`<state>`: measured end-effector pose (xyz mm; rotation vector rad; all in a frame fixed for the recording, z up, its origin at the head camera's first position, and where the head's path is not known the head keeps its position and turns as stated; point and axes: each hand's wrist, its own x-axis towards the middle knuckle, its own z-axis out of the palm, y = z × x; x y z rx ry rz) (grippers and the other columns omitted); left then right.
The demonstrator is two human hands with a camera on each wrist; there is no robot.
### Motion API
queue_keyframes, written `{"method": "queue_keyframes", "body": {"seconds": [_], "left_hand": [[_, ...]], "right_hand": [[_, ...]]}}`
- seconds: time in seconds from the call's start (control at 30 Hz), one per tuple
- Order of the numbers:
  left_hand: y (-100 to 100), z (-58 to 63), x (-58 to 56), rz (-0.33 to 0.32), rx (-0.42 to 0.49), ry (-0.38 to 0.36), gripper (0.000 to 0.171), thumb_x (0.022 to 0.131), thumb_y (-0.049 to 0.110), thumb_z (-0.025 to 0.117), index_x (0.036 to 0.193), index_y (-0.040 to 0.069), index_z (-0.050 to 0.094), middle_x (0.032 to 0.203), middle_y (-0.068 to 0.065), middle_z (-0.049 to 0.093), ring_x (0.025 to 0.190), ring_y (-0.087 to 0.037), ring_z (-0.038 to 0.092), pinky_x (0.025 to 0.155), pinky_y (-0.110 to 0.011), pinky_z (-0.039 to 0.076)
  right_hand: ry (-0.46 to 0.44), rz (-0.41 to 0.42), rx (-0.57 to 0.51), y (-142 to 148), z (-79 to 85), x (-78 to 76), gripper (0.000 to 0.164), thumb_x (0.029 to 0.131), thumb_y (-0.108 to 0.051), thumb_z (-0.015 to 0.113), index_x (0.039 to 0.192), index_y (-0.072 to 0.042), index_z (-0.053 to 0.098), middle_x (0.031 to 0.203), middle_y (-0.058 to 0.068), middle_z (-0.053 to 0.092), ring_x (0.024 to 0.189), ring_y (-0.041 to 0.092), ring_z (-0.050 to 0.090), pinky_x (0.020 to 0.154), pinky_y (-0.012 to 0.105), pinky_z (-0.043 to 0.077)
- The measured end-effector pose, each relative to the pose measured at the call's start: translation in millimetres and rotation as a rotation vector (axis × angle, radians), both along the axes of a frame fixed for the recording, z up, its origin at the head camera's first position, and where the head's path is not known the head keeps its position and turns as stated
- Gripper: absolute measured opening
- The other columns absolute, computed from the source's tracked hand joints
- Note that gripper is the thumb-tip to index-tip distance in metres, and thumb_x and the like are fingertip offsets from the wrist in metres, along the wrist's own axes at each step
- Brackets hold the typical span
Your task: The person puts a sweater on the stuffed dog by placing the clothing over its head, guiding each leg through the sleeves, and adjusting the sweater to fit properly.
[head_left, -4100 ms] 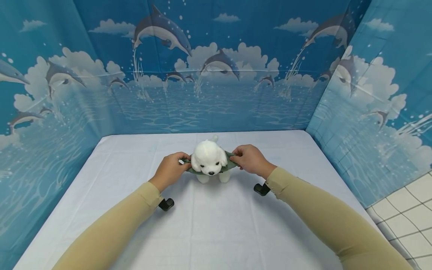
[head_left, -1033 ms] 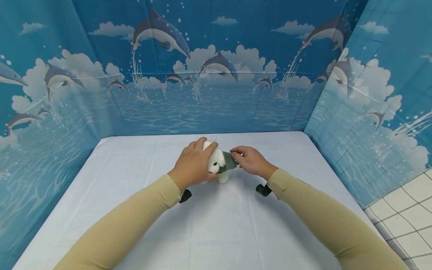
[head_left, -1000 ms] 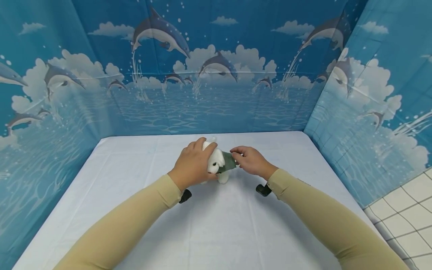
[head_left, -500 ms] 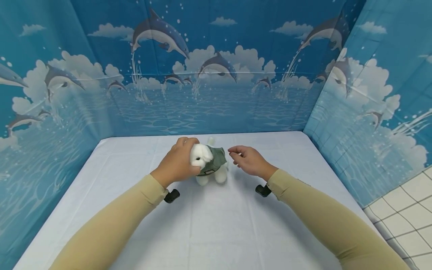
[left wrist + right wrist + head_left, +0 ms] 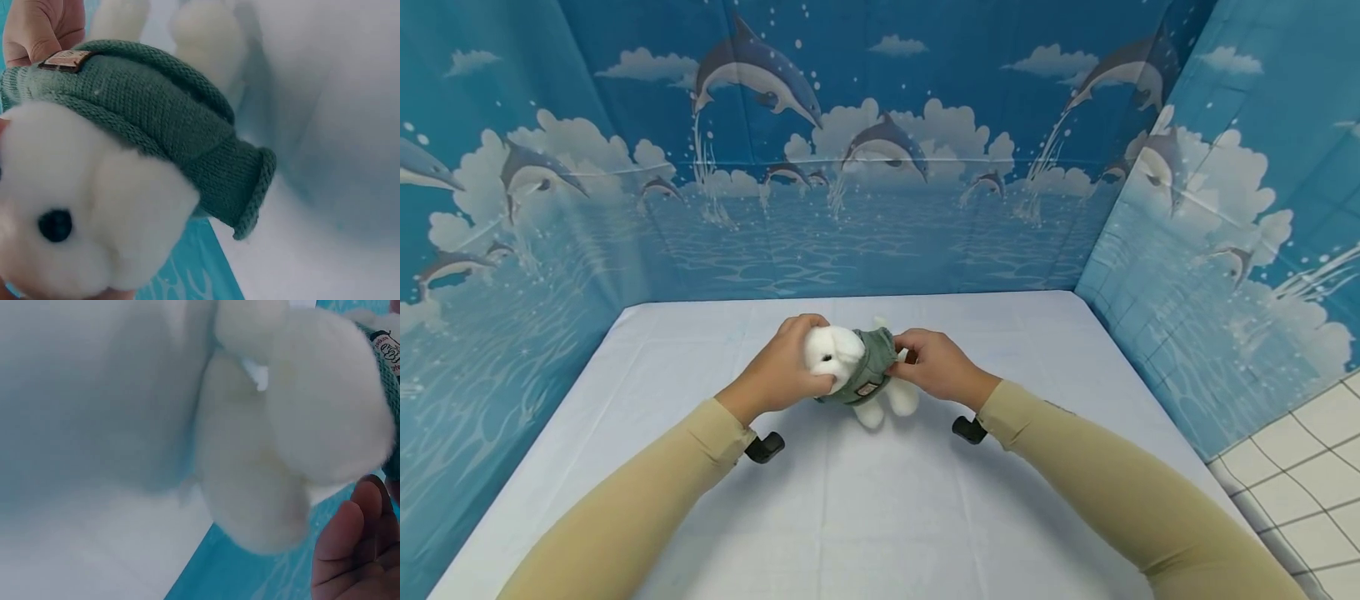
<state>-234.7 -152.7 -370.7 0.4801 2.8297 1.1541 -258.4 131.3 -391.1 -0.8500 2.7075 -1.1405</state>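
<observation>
A white plush dog [image 5: 833, 354] wears a green knitted sweater [image 5: 871, 365] round its body, with a small label [image 5: 67, 60] at the chest. My left hand [image 5: 778, 367] grips the dog's head from the left, thumb below and fingers over the top. My right hand [image 5: 943, 367] pinches the sweater's edge on the other side between thumb and fingers. A rolled-edge sleeve [image 5: 234, 181] sticks out from the sweater in the left wrist view. Plush legs [image 5: 250, 462] fill the middle of the right wrist view, with my right fingertips [image 5: 342, 534] at its lower right.
A white cloth [image 5: 895, 517] covers the table under both arms. Blue dolphin-printed curtains [image 5: 880, 233] stand along the back and sides. Black camera mounts [image 5: 765, 447] hang below the wrists. White tiled flooring [image 5: 1307, 475] shows at the right.
First both hands pinched the sweater's sides; then my left hand took the dog's head. The right hand let go, then closed on the sweater's edge again. The dog has turned and shifted nearer.
</observation>
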Motion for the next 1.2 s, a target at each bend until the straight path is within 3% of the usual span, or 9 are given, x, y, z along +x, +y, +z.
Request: {"method": "queue_keyframes", "body": {"seconds": [0.27, 0.43, 0.67, 0.8, 1.0, 1.1, 1.2], "left_hand": [[-16.5, -16.3, 0.5, -0.026, 0.143, -0.105, 0.073, 0.087, 0.026, 0.082, 0.148, 0.02, 0.042, 0.141, -0.012, 0.053, 0.113, -0.033, 0.062, 0.086, -0.045, 0.059], [-26.9, -28.9, -1.0, -0.046, 0.232, -0.206, 0.071, 0.091, 0.024, 0.08, 0.149, 0.021, 0.038, 0.144, -0.014, 0.053, 0.116, -0.033, 0.063, 0.089, -0.044, 0.058], [-38.7, -45.8, -4.7, -0.061, 0.295, -0.276, 0.071, 0.095, 0.02, 0.077, 0.152, 0.015, 0.033, 0.148, -0.018, 0.05, 0.123, -0.034, 0.061, 0.097, -0.045, 0.056], [-45.4, -52.3, -6.7, -0.068, 0.256, -0.285, 0.074, 0.094, 0.022, 0.078, 0.153, 0.012, 0.033, 0.148, -0.019, 0.051, 0.127, -0.034, 0.059, 0.103, -0.048, 0.054], [-53.7, -48.1, -5.7, -0.046, 0.079, -0.283, 0.081, 0.092, 0.034, 0.081, 0.156, 0.016, 0.036, 0.149, -0.014, 0.053, 0.132, -0.034, 0.057, 0.104, -0.052, 0.051], [-53.8, -40.8, -3.6, -0.056, 0.019, -0.237, 0.086, 0.091, 0.035, 0.08, 0.161, 0.018, 0.033, 0.159, -0.013, 0.045, 0.141, -0.036, 0.051, 0.108, -0.058, 0.048], [-47.3, -32.3, 0.4, -0.076, 0.022, -0.148, 0.085, 0.093, 0.034, 0.078, 0.164, 0.026, 0.031, 0.167, -0.01, 0.033, 0.152, -0.037, 0.039, 0.113, -0.064, 0.043]], "right_hand": [[-0.044, -0.021, -0.018, -6.5, 5.8, 6.2, 0.029, 0.101, -0.02, 0.072, 0.128, -0.012, 0.075, 0.108, 0.003, 0.073, 0.086, 0.022, 0.064, 0.071, 0.034, 0.054], [-0.054, -0.009, 0.011, -7.8, 7.3, 8.9, 0.036, 0.1, -0.022, 0.074, 0.133, -0.009, 0.072, 0.105, 0.002, 0.073, 0.079, 0.017, 0.062, 0.067, 0.03, 0.051], [-0.058, 0.004, 0.051, -11.1, 2.2, 10.0, 0.033, 0.1, -0.024, 0.074, 0.131, -0.013, 0.074, 0.103, -0.002, 0.072, 0.077, 0.013, 0.059, 0.066, 0.029, 0.051], [-0.063, 0.018, 0.059, -13.7, -2.9, 11.1, 0.031, 0.1, -0.023, 0.074, 0.129, -0.013, 0.075, 0.104, -0.001, 0.073, 0.08, 0.012, 0.06, 0.069, 0.029, 0.053], [-0.071, 0.061, 0.066, -14.4, -5.0, 13.1, 0.025, 0.103, -0.018, 0.07, 0.127, -0.014, 0.076, 0.113, 0.0, 0.075, 0.078, 0.011, 0.059, 0.069, 0.029, 0.051], [-0.072, 0.099, 0.082, -13.7, -3.5, 13.2, 0.027, 0.105, -0.013, 0.066, 0.13, -0.013, 0.075, 0.124, 0.004, 0.074, 0.07, 0.009, 0.052, 0.067, 0.027, 0.048], [-0.057, 0.143, 0.101, -12.5, -1.7, 12.8, 0.033, 0.105, -0.005, 0.058, 0.133, -0.011, 0.074, 0.133, 0.008, 0.071, 0.064, 0.009, 0.045, 0.066, 0.026, 0.043]]}}
